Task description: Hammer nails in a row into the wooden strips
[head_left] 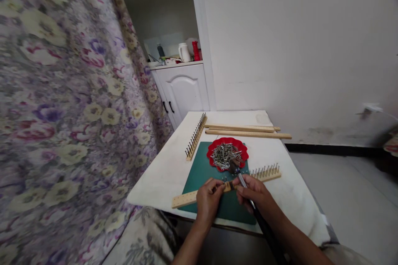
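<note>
A wooden strip [186, 198] with rows of small holes lies across a green cutting mat [199, 169]. Slender nails [269, 169] stand upright along its right part. My left hand [209, 201] is closed, thumb and fingertips pinched together right at the strip; what they pinch is too small to make out. A hammer [242, 180] with a dark handle is in my right hand [256, 194], its head up by the bowl's near rim. The right fingertips are close to the strip. Loose nails [225, 155] fill a red scalloped bowl [242, 147] behind the hands.
Another strip [196, 138] full of standing nails lies at the table's left. Bare wooden strips [248, 133] lie along the back of the white-covered table [155, 182]. A floral curtain [77, 112] hangs at left; a white cabinet [186, 91] stands behind.
</note>
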The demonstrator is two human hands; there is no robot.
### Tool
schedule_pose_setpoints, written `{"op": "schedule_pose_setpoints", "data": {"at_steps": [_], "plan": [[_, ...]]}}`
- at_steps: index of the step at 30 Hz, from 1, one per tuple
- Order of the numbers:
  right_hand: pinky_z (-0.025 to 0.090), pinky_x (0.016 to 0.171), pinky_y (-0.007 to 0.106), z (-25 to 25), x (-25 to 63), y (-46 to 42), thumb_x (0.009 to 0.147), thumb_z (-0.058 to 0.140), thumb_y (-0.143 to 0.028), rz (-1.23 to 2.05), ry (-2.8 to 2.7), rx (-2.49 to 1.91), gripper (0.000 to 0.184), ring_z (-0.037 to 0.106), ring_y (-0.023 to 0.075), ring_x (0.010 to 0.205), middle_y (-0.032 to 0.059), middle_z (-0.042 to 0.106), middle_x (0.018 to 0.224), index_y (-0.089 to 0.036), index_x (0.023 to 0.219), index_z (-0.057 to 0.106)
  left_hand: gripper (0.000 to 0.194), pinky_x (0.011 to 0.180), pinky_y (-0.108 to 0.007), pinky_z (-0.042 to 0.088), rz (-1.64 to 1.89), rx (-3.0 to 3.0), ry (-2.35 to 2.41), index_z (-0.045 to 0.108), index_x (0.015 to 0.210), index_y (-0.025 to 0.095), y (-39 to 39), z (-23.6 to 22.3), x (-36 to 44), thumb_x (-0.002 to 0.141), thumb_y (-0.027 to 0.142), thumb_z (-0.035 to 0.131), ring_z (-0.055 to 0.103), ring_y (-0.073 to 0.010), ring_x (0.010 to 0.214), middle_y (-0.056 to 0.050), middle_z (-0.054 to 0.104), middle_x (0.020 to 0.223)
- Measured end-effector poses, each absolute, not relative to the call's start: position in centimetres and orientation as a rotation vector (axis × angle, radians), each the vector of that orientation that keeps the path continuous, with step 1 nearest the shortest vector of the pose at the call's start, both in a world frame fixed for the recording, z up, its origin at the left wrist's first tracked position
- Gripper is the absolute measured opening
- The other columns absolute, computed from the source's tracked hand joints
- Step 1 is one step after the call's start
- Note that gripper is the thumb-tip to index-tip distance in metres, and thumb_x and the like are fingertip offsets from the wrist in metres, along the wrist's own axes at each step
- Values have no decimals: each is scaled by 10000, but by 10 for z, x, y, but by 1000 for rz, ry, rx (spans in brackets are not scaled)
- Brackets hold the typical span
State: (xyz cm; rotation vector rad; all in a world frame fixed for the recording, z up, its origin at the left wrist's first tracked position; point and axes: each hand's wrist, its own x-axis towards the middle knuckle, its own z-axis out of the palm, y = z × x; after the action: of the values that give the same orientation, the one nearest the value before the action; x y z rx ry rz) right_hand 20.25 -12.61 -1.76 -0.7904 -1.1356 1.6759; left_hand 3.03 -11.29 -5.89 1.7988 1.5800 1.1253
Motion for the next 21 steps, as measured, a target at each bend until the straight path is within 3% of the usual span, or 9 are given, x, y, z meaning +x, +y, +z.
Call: {"op": "schedule_pose_setpoints", "data": {"at_steps": [7, 13, 21], "plan": [[202, 271, 159, -20, 194, -133, 755, 598, -461, 1846, -1174, -738, 323, 381, 50, 231, -49, 613, 482, -168, 869, 525, 174, 574, -209, 348, 1123, 1801, 1582, 657, 697, 181, -113, -61, 30, 790, 295, 563, 523, -120, 610, 19, 563, 666], [196, 263, 156, -24, 188, -136, 760, 592, -462, 1886, -1134, -764, 315, 384, 53, 222, -37, 623, 472, -169, 843, 514, 162, 584, -205, 353, 1131, 1787, 1568, 650, 682, 186, -113, -61, 31, 789, 232, 538, 533, -117, 619, 26, 555, 660], [175, 264, 161, -20, 189, -136, 739, 605, -481, 1873, -1102, -784, 339, 379, 52, 221, -40, 616, 463, -165, 834, 530, 174, 577, -207, 349, 1142, 1779, 1605, 650, 661, 188, -113, -64, 30, 780, 278, 561, 506, -118, 595, 24, 550, 640]]}}
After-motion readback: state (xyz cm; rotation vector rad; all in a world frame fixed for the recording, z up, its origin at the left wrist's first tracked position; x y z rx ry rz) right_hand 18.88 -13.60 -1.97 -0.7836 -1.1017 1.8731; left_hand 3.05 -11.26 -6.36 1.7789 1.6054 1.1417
